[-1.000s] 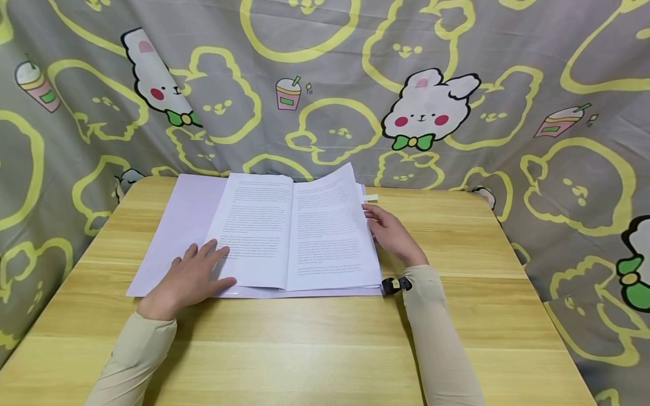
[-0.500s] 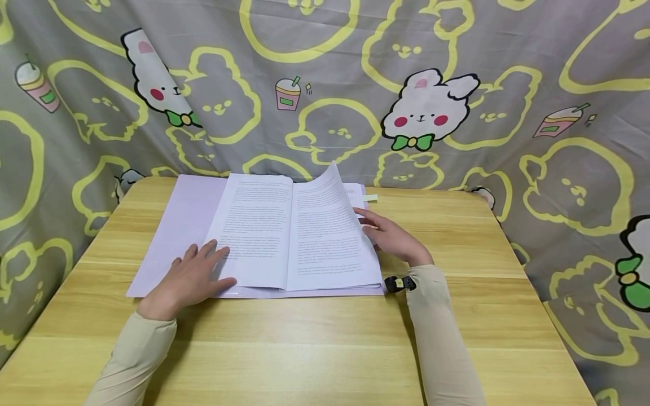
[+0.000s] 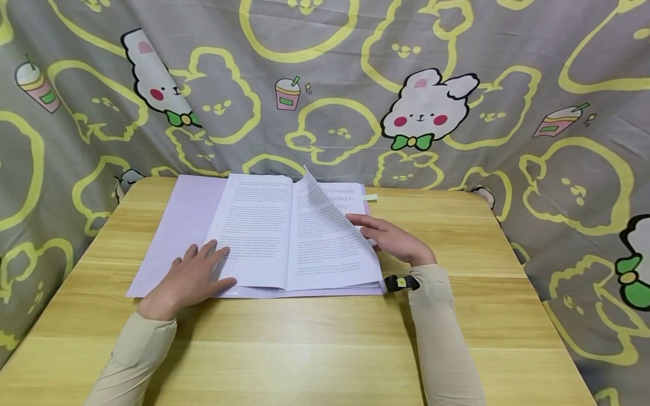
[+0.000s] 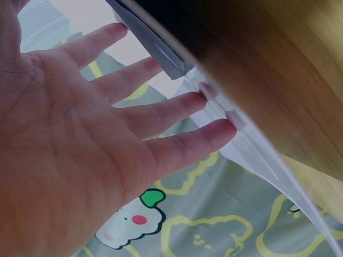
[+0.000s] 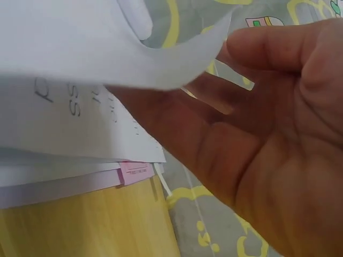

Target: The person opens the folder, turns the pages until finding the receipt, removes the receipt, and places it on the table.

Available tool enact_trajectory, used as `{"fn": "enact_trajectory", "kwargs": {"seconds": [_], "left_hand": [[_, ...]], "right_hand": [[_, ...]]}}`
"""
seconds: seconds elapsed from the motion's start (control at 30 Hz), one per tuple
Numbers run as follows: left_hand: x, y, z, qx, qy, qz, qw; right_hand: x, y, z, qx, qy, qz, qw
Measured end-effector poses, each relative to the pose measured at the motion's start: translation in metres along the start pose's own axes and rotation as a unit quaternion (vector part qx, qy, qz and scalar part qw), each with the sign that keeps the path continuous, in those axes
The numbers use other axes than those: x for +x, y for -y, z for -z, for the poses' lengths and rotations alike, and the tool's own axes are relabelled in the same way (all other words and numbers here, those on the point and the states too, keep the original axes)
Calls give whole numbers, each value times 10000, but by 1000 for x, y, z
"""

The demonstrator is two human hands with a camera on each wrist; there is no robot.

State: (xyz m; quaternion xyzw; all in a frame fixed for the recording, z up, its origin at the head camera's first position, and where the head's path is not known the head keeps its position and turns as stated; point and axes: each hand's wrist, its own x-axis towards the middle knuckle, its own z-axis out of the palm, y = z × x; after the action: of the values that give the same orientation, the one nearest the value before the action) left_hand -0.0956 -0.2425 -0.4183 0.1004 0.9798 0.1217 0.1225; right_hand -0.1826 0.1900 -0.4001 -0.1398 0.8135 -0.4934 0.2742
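Observation:
An open booklet of printed white pages lies on a light purple cover on the table. My left hand rests with spread fingers on the left page and cover. In the left wrist view, the left hand's fingertips meet a clear, shiny edge. At the booklet's right side my right hand lifts a loose-edged page, its top corner curling up and leftward. Larger print shows on the sheet beneath. In the right wrist view, part of the right hand's fingers is hidden under the raised page.
The booklet lies near the back of a wood-grain table. A patterned grey curtain hangs behind and beside it. A pale green tab sticks out at the right edge, and a pink tab shows in the right wrist view.
The right page's upper corner has been lifted and folded leftward, uncovering the larger print below. My right hand has slid slightly down and left along the page edge; my left hand stays put.

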Motion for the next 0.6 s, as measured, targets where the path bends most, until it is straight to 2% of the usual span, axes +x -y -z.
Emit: {"fn": "enact_trajectory", "kwargs": {"seconds": [0.2, 0.33, 0.47, 0.6], "left_hand": [[0, 0, 0, 21, -19, -19, 10000], [0, 0, -1, 27, -33, -35, 10000], [0, 0, -1, 24, -28, -36, 10000], [0, 0, -1, 19, -23, -34, 10000]], "right_hand": [[0, 3, 0, 269, 221, -47, 9994], [3, 3, -3, 364, 396, 164, 9984], [7, 3, -7, 225, 280, 385, 9986], [10, 5, -12, 237, 40, 397, 9989]]}}
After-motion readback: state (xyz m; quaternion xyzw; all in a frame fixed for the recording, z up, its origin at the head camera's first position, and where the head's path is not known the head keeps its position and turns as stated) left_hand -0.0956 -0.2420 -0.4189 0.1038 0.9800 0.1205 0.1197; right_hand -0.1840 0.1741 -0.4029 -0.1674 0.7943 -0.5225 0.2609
